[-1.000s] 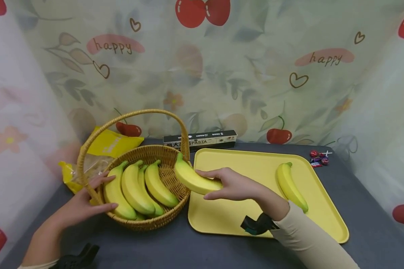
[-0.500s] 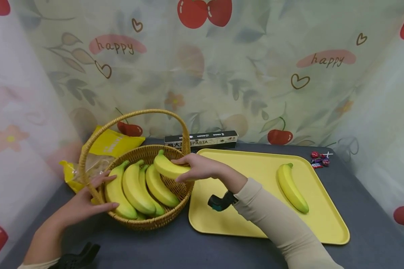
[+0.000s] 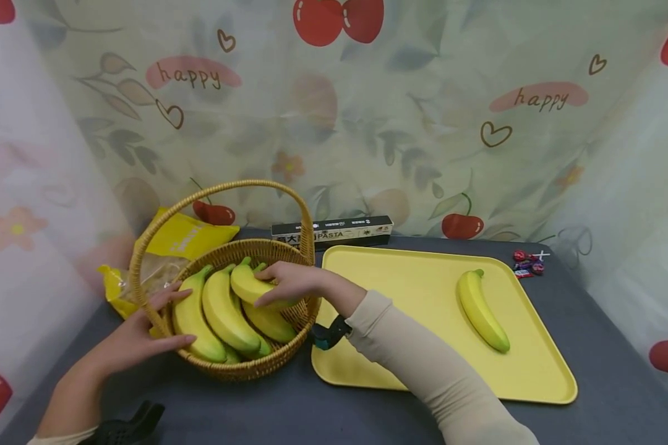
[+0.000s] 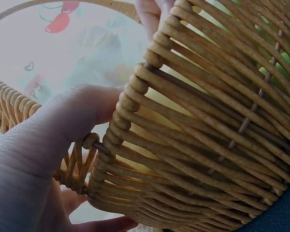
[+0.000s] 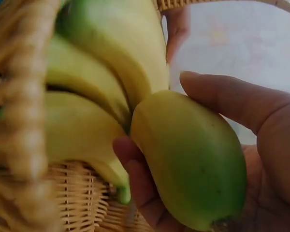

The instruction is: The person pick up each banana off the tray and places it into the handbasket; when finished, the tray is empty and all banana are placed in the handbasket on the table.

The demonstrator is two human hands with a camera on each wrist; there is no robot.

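Note:
A wicker basket point(image 3: 256, 369) with a tall arched handle holds several yellow bananas point(image 3: 225, 315) with green tips. My left hand point(image 3: 139, 334) grips the basket's left rim by the foot of the handle, its thumb and fingers reaching over the edge. My right hand point(image 3: 295, 284) holds another banana point(image 3: 248, 285) inside the basket, above the rightmost banana lying there. In the right wrist view, thumb and fingers close around that banana point(image 5: 193, 164), whose green end faces the camera. Farther right, a single banana point(image 3: 481, 312) lies on a yellow tray point(image 3: 401, 358).
Behind the basket are a yellow bag point(image 3: 192, 238) with a see-through part and a black-and-cream pasta box point(image 3: 334, 232). Small wrapped candies point(image 3: 529, 262) lie at the back right of the dark tabletop point(image 3: 289, 414). Printed curtains surround the table.
My right hand has carried the held banana leftward from over the tray's left edge into the basket, lowering it over the other bananas. My left hand stays on the rim.

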